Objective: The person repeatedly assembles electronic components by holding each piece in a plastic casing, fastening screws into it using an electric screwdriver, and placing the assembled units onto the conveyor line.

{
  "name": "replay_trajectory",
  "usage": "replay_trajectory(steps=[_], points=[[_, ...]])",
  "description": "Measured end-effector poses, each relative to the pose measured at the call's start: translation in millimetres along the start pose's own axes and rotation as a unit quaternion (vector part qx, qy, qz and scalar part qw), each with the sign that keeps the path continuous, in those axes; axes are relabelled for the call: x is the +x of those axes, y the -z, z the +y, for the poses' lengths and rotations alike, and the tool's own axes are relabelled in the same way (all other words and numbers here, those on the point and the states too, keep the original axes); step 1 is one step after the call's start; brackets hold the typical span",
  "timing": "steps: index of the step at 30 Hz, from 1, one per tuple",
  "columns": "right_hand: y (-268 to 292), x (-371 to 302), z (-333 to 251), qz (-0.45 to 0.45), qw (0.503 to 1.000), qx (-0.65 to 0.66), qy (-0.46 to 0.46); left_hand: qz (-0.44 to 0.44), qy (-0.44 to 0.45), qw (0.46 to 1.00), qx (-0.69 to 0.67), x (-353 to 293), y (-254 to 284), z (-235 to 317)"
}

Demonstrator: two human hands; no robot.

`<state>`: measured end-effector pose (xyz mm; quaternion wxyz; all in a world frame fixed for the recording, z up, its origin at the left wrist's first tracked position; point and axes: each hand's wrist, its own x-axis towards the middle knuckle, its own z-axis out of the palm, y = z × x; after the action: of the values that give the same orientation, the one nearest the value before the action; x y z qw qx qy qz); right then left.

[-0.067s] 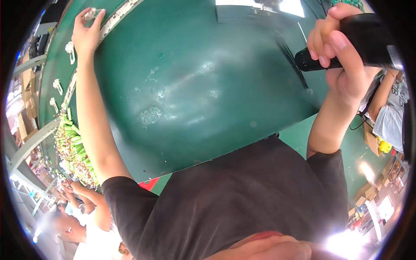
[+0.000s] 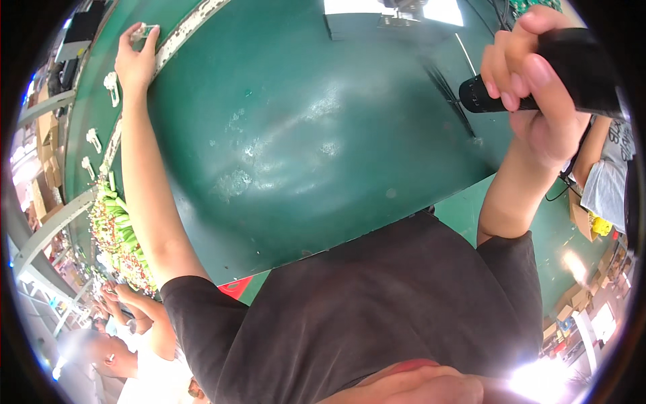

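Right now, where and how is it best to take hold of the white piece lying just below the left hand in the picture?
Probably pinch the white piece from above, across the sides of its thicker far end: it lies lengthwise on the green strip, and its near end looks slimmer. Its fine details are too small to tell.

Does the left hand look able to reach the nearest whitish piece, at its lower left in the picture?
Probably yes: the left hand is close to the whitish piece on the green strip, and nothing visible blocks the way, though it appears to hold another, clear piece.
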<state>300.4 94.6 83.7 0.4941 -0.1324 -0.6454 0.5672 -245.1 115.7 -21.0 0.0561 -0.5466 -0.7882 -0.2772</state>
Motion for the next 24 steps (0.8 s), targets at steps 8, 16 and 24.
replay_trajectory(steps=[8,16,24], points=[[-38,-13,-6,0.177,0.979,-0.054,-0.084,0.066,-0.118,0.988,0.078,3,-6,-25],[14,-20,-9,0.001,0.999,-0.05,0.018,0.054,-0.26,0.962,-0.069,18,-21,96],[-6,4,-4,-0.02,0.999,-0.025,-0.001,-0.089,-0.16,0.976,-0.119,22,-22,158]])
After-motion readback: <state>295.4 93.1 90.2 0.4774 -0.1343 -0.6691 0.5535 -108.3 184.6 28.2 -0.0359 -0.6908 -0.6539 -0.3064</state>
